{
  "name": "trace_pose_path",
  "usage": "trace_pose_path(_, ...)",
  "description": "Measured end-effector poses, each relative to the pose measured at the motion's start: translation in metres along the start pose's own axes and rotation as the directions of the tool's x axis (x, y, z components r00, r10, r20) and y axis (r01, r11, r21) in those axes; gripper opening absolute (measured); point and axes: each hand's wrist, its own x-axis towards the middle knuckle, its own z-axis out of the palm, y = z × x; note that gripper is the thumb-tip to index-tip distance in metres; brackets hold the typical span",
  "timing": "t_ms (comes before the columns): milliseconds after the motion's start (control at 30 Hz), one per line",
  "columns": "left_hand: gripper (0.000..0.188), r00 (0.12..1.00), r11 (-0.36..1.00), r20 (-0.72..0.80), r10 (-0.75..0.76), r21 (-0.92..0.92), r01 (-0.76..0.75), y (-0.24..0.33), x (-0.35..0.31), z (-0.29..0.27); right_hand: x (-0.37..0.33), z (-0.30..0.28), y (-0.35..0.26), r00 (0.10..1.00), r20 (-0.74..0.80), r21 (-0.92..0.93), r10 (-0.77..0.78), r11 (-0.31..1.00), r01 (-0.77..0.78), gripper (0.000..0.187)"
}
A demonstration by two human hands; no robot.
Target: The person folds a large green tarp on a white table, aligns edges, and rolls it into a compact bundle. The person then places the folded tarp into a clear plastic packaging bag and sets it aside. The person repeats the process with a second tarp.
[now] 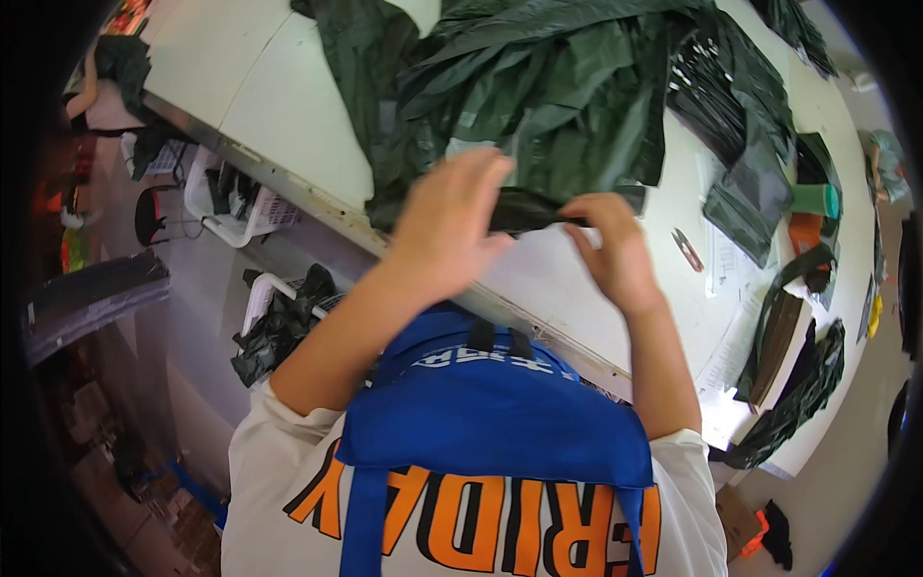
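Dark green, thin shiny fabric lies in a heap on the white table, with a narrow dark folded edge along its near side. My left hand rests over the left part of that edge, fingers stretched out and slightly blurred. At the edge's right end, my right hand pinches the fabric between thumb and fingers. A pair of small thread snips lies on the table to the right of my right hand.
More dark fabric pieces lie on the right, near a green thread cone and paper sheets. A cardboard box stands at the right edge. White baskets with dark fabric sit beyond the table's left edge. Another person's arm shows far left.
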Motion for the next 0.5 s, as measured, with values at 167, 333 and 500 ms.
trace_pose_path(167, 0.042, 0.997, 0.97, 0.051, 0.063, -0.236, -0.049, 0.013, 0.025, 0.063, -0.014, 0.0, -0.012, 0.983, -0.182, 0.145, -0.028, 0.988, 0.055, 0.027)
trace_pose_path(333, 0.027, 0.999, 0.928, -0.035, -0.013, -0.374, -0.001, 0.021, 0.026, 0.063, -0.101, -0.035, 0.133, 0.771, -0.588, -0.396, 0.245, 0.744, -0.538, 0.043)
trace_pose_path(500, 0.031, 0.975, 0.944, -0.131, 0.18, -0.256, -0.209, 0.022, 0.039, 0.06, -0.156, -0.057, 0.198, 0.62, -0.52, -0.439, 0.587, 0.44, -0.784, 0.035)
